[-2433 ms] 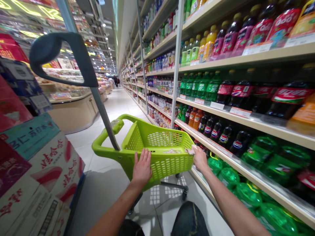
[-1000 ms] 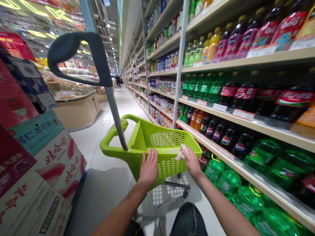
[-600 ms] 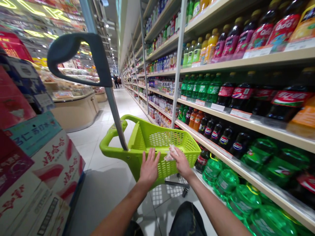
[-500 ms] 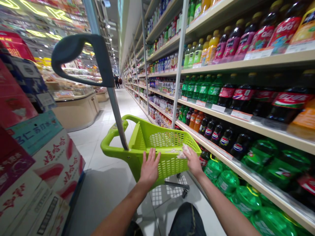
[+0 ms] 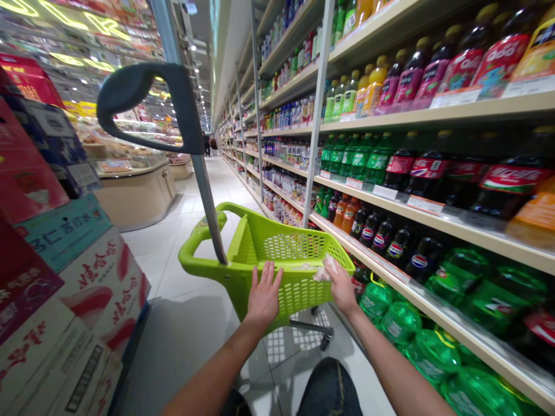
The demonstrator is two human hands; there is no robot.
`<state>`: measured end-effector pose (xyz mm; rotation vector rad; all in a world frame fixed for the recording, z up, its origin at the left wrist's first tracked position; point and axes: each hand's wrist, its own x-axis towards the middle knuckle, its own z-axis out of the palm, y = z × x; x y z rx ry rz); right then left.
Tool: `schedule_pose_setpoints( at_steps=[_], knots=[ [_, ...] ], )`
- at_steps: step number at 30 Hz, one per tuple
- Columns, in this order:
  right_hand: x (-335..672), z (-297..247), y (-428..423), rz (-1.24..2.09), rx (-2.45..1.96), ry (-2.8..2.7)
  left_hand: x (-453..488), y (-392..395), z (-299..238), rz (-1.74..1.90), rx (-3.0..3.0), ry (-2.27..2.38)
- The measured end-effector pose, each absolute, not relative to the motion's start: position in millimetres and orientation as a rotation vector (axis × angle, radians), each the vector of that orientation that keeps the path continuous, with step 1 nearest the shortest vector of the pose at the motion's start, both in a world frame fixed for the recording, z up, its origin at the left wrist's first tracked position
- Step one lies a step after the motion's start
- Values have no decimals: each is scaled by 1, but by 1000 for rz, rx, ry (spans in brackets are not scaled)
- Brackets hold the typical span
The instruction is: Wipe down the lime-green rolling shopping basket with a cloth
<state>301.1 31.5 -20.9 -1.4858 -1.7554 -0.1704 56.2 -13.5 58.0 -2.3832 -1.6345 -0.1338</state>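
A lime-green plastic shopping basket cart (image 5: 299,297) with perforated walls stands in front of my knees. My left hand (image 5: 264,292) lies flat with fingers spread on the cart's near side, by the rim. In my right hand (image 5: 340,283) is a crumpled white tissue (image 5: 323,271), pinched against the near rim toward the cart's right end. Whitish smears show on the rim just left of the tissue. A dark grey loop handle (image 5: 191,115) on a metal pole rises from the cart's left end.
Shelves of drink bottles (image 5: 377,156) run along the right, close to the cart. Large green bottles (image 5: 433,349) stand on the lowest level. Stacked drink cartons (image 5: 87,300) are at the left. A rounded display counter (image 5: 134,196) stands beyond, and people (image 5: 208,143) are far down the aisle.
My right hand and the tissue have shifted very slightly along the rim. The left hand keeps its place, and the view has moved a little.
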Motion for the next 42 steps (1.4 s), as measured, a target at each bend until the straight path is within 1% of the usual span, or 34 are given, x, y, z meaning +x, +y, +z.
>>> schedule_pose_setpoints(
  at_steps=[3,8,10,14,16,22,25,29,31,36,42],
  knots=[
    [312,-21,33,-205,-1588,-1625,58,-13,56,-134,-2372,-1650],
    [238,-13,27,-109,-1258,-1875,59,-12,55,-140,-2365,-1627],
    [234,-11,27,-81,-1215,-1929,58,-13,55,-142,-2370,-1621],
    [276,-12,34,-104,-1457,-1758,58,-14,57,-137,-2383,-1633],
    [281,-12,37,-103,-1536,-1684,59,-14,56,-138,-2382,-1639],
    [213,-7,33,-50,-1226,-1892,60,-14,58,-132,-2388,-1617],
    [229,-10,34,-64,-1235,-1884,57,-15,59,-111,-2412,-1597],
    [270,-15,42,-131,-1468,-1681,56,-14,56,-158,-2419,-1602],
    [263,-15,44,-140,-1465,-1681,57,-14,56,-171,-2416,-1606],
    [227,-15,47,-139,-1241,-1876,46,-15,65,-138,-2460,-1592],
    [250,-13,54,-188,-1398,-1654,17,-16,79,-181,-2310,-1703]
  ],
)
